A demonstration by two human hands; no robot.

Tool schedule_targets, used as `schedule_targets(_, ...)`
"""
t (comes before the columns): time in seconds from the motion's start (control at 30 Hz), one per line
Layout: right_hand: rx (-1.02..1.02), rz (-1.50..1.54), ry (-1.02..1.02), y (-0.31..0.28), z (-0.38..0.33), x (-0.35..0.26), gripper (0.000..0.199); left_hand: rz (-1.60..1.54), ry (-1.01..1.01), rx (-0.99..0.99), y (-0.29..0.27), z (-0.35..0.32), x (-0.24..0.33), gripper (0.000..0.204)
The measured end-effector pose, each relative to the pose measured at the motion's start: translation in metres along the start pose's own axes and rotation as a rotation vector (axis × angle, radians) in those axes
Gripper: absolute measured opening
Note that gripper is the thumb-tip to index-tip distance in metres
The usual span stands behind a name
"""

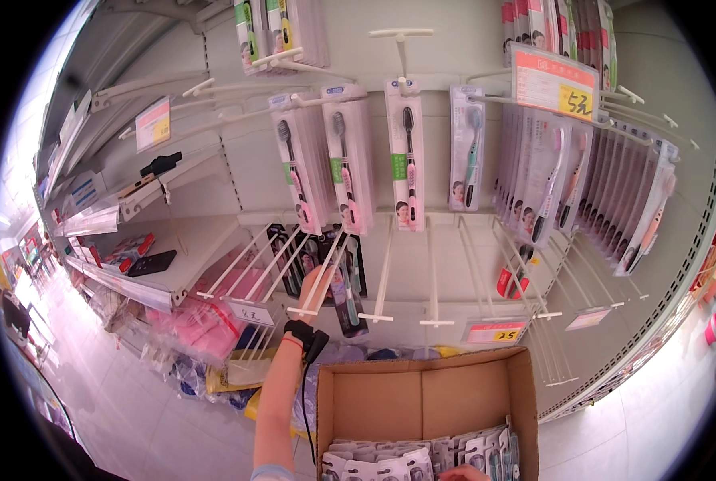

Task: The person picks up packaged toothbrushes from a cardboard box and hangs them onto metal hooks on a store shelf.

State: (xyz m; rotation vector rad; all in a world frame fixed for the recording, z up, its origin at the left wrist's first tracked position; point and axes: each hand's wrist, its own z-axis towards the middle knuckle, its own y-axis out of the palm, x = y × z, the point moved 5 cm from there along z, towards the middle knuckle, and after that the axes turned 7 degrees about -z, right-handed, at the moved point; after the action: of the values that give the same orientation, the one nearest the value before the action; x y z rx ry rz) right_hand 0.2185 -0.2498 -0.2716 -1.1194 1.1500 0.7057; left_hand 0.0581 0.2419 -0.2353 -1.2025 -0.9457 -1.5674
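My left hand (316, 290) reaches up among the lower hooks of a shop rack. It grips the left edge of a packaged toothbrush (346, 298) in a dark, clear-fronted pack; some fingers are hidden behind a hook and the pack. More dark toothbrush packs (287, 260) hang just behind and left of it. Low down, a small part of my right hand (463, 474) shows at the bottom edge, over a cardboard box (374, 393). Many packaged toothbrushes (398, 463) lie in that box. What the right fingers do is cut off from view.
Above, pink-handled toothbrush packs (410, 160) hang in rows. White hooks (434, 276) stick out toward me, some with price tags (494, 330). Shelves (189, 264) stand at the left. Plastic-wrapped pink packages (205, 325) lie low beside the rack.
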Motion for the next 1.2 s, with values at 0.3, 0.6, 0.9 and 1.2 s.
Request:
schedule_targets(0.3, 0.003, 0.029, 0.021, -0.004, -0.002, -0.001, 0.015, 0.118, 0.044, -0.119, 0.022, 0.002, 0.025, 0.032)
schedule_targets(0.6, 0.003, 0.019, 0.004, -0.004, -0.009, -0.001, 0.014, 0.237, -0.13, -0.025, 0.013, 0.007, 0.013, 0.034)
schedule_targets(0.9, 0.0, -0.177, -0.182, -0.006, -0.019, -0.02, 0.017, 0.328, -0.127, -0.308, -0.032, -0.123, 0.037, 0.035)
schedule_targets(1.2, -0.816, -0.09, -0.225, 0.025, -0.063, 0.001, 0.016, 0.445, -0.263, -0.334, -0.036, -0.332, 0.062, 0.038)
